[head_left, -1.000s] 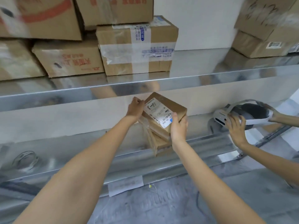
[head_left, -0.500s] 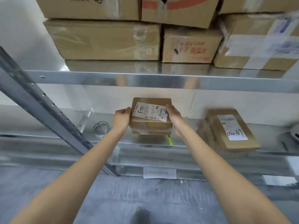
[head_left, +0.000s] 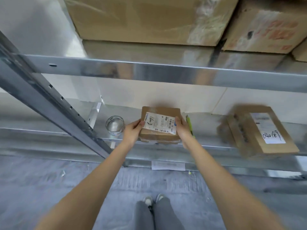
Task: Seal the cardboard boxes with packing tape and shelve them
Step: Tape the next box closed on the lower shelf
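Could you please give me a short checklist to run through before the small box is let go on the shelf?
1. Two-handed grip: left hand and right hand hold opposite sides of the small box. Ok.
2. Box bottom resting on the lower shelf: it looks level at the front edge, but contact is hidden. Cannot tell.
3. Tape roll to the left stands apart from the box. Ok.
4. Green pen-like tool lies right beside the right hand; it may get pushed. Not ok.
5. Labelled box to the right leaves a gap. Ok.
6. Box sealed: tape sheen shows on top, seams unclear. Cannot tell.
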Demonstrator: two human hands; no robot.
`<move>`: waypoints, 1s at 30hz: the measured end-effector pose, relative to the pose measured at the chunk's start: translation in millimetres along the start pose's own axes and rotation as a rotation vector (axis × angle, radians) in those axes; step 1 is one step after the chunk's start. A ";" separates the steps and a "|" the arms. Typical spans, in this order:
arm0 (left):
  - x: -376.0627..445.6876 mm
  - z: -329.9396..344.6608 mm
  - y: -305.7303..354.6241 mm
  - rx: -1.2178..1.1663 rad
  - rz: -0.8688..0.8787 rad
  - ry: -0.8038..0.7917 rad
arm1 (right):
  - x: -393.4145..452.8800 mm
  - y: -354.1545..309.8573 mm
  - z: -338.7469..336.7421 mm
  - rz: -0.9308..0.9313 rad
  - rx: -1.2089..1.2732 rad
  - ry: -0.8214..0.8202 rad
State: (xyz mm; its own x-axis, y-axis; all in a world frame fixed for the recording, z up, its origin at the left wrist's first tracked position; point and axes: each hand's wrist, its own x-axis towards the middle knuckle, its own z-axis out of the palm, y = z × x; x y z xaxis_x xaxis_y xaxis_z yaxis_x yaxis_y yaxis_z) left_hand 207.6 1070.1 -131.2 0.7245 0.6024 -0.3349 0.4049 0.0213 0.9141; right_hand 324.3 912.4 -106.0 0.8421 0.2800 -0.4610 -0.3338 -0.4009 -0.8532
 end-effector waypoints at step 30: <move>-1.2 7.9 -2.5 -0.049 -0.110 -0.021 | -2.0 32.4 -6.2 -0.138 0.254 0.029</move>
State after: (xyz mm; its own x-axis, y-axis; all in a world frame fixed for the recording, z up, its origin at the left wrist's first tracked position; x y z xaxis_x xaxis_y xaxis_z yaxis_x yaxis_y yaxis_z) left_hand 210.2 1063.1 -134.9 0.6889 0.5777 -0.4377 0.4550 0.1253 0.8816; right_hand 314.4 893.5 -131.3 0.8975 0.2898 -0.3324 -0.3078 -0.1283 -0.9428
